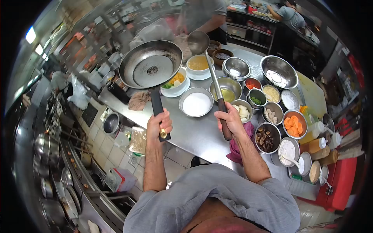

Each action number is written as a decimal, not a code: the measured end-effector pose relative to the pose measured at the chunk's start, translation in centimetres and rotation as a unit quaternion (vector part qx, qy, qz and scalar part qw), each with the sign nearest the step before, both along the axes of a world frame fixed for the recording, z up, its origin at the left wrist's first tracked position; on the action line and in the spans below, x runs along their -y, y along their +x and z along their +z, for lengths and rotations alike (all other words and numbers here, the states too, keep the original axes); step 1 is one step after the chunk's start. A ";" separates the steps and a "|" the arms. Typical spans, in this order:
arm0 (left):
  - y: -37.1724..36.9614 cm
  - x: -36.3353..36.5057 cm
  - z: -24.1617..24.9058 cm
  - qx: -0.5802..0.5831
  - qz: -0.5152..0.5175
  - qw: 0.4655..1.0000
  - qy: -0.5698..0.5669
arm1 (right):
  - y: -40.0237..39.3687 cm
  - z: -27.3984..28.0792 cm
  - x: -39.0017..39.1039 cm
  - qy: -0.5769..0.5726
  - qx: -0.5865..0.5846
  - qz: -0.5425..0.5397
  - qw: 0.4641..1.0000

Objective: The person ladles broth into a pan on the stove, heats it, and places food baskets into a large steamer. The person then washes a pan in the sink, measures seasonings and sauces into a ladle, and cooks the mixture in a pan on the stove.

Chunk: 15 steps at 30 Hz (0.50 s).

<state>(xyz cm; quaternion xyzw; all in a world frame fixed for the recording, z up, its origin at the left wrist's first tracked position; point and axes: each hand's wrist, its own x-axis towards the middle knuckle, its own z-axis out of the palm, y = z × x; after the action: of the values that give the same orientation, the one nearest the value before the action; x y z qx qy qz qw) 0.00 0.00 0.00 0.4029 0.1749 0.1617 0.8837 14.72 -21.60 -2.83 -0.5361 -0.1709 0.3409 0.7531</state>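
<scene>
My left hand (160, 125) is closed round the black handle of a large frying pan (153, 66), which is raised over the steel table's far left edge. The pan's inside faces me and looks bare and worn. In my right hand (230, 119) is the dark wooden handle of a long ladle (198, 42); its round bowl points away, above the bowls. Between the two hands, a little farther off, sits a metal bowl of white powder or grains (196, 102). A bowl of yellowish liquid (226, 91) lies behind the ladle's shaft.
Bowls of sliced carrot (293, 125), dark pieces (267, 138) and white powder (287, 150) crowd the right side of the steel table (182, 134). Squeeze bottles (314, 145) stand beyond. A person (206, 17) works across the table. Left are a cloth (139, 101) and a stove counter.
</scene>
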 end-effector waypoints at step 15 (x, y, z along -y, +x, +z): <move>-25.0 12.6 -6.2 -0.059 0.272 0.956 -0.093 | -9.8 2.4 -1.2 0.070 -0.001 0.287 0.955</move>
<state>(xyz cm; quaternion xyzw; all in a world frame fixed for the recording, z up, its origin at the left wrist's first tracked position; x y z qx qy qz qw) -25.05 -12.65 -6.18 0.2647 0.3443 0.3548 0.8279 4.96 -20.35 -0.48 -0.4099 -0.3406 0.5299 0.6596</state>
